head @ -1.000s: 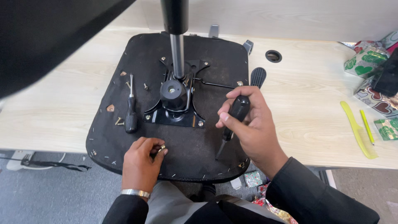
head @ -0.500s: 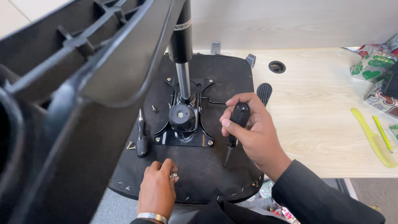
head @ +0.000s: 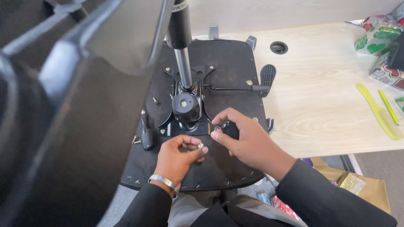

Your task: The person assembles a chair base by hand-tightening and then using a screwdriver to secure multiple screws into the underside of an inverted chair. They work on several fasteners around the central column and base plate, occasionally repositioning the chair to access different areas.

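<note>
Bolt (head: 200, 146) in left hand (head: 179, 159), mid-seat (head: 235, 67)

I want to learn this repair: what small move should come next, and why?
Probably bring the small screw in the left hand to the mounting plate, because the right hand already holds the black-handled screwdriver beside it.

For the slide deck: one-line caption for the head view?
Left hand pinches a small bolt; right hand grips a black-handled tool over an upturned chair seat.

Light wooden table (head: 320, 96), upturned black chair seat (head: 227, 59), yellow comb (head: 376, 111)
</note>
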